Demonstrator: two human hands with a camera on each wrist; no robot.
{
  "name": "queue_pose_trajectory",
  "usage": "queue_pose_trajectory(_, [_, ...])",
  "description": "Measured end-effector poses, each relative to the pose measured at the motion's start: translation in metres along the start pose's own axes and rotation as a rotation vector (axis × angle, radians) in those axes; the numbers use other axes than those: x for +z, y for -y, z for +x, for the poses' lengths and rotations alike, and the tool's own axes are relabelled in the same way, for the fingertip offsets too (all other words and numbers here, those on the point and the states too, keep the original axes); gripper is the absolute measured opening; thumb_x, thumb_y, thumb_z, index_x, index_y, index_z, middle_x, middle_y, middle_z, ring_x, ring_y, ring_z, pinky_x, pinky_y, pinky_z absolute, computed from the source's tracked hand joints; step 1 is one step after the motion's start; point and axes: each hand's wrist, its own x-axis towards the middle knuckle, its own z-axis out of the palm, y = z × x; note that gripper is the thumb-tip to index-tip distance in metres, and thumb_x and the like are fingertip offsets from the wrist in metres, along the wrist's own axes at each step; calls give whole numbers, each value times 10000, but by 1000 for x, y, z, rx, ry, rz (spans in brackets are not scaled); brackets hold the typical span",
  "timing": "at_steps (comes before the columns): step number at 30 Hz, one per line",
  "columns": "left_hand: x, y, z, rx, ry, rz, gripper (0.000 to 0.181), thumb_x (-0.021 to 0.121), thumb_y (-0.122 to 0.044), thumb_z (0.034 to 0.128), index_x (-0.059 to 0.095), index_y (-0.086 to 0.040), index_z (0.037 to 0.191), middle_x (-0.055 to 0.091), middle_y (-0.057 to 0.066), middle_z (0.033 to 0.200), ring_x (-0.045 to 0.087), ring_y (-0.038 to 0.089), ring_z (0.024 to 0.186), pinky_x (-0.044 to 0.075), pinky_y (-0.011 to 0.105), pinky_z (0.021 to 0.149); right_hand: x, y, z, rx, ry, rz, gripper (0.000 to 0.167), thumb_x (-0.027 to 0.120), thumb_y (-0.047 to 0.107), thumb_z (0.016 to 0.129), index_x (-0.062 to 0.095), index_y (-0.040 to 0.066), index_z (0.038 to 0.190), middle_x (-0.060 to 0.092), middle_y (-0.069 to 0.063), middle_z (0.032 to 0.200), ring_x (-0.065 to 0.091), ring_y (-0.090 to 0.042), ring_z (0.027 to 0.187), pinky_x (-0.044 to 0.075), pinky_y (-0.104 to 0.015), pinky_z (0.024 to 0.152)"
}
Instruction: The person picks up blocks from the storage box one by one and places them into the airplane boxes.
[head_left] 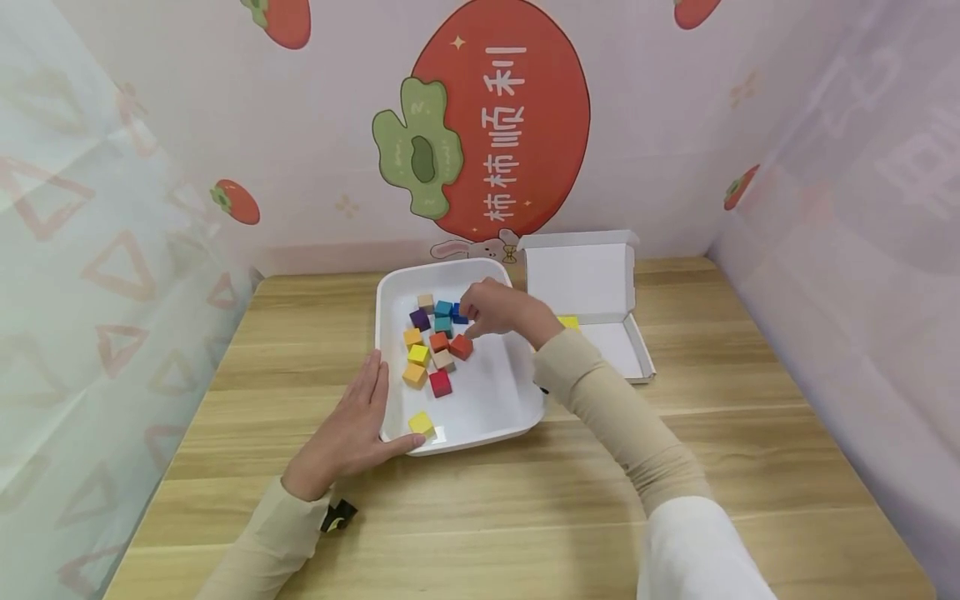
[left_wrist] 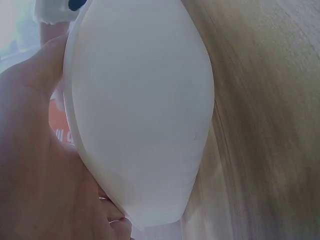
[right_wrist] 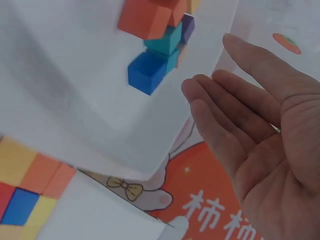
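Observation:
A white tray [head_left: 491,396] holds several small coloured cubes. My left hand [head_left: 352,429] rests along its near left corner, fingers straight on the left rim and thumb at the front rim, close to a lone yellow cube [head_left: 422,424]. Over the tray's right side hovers my right hand [head_left: 504,307], nearest to a blue cube [head_left: 461,314] and an orange-red cube [head_left: 461,347]. In the right wrist view, the right hand [right_wrist: 255,130] has loosely bent fingers with nothing between them, apart from the blue cube [right_wrist: 146,72]. Teal, purple, orange, yellow, red and plain wood cubes lie around these.
An open white cardboard box [head_left: 611,346] stands right of the tray, its lid raised at the back. Several cubes [right_wrist: 30,187] sit packed inside it, partly hidden by the right forearm in the head view. Printed cloth walls [head_left: 315,150] enclose the wooden table [head_left: 480,525].

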Motion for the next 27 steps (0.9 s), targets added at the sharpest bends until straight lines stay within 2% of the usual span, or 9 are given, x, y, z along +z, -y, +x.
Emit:
queue_pose_trajectory(4, [1, 1, -1, 8, -11, 1, 1298, 587, -844, 855, 102, 40, 1674, -26, 211, 1785, 38, 422, 1659, 199, 613, 1316, 15, 3, 14, 85, 69, 28, 468, 838, 234, 926, 702, 122, 1359, 687, -79, 1276, 583, -212, 1144, 588, -352, 1042])
queue_pose_trajectory(8, [2, 1, -1, 10, -15, 2, 1297, 585, -844, 857, 106, 44, 1673, -24, 213, 1784, 42, 423, 1659, 201, 614, 1316, 28, 4, 27, 109, 118, 14, 414, 853, 258, 911, 735, 129, 1286, 673, -58, 1202, 553, -227, 1159, 573, -363, 1032])
queue_pose_trajectory(11, [2, 1, -2, 10, -9, 1, 1297, 577, -848, 861, 92, 37, 1675, -42, 198, 1787, 27, 411, 1663, 192, 606, 1323, 34, 3, 34, 111, 122, -2, 361, 858, 263, 906, 756, 133, 1226, 673, -42, 1141, 546, -231, 1156, 567, -366, 1023])
queue_pose_trajectory(15, [1, 1, -2, 15, -11, -10, 1289, 582, -835, 871, 82, 41, 1674, -62, 191, 1787, 15, 404, 1665, 179, 600, 1329, 39, 1, 38, 98, 87, -12, 312, 860, 249, 905, 759, 131, 1175, 673, -37, 1101, 547, -234, 1137, 569, -362, 1004])
queue_pose_trajectory(21, [0, 1, -2, 16, -11, -14, 1285, 588, -825, 875, 87, 50, 1671, -54, 201, 1785, 22, 415, 1662, 176, 611, 1325, 31, 3, 31, 76, 49, -28, 315, 860, 260, 907, 756, 105, 1160, 660, -45, 1107, 531, -236, 1137, 560, -356, 989])
queue_pose_trajectory(27, [0, 1, -1, -2, 6, -11, 1294, 584, -841, 865, 76, 28, 1679, -74, 177, 1789, 6, 397, 1666, 177, 605, 1328, 8, 10, 7, 75, -2, -19, 346, 870, 252, 895, 767, 119, 1198, 667, -46, 1120, 545, -230, 1131, 596, -340, 950])
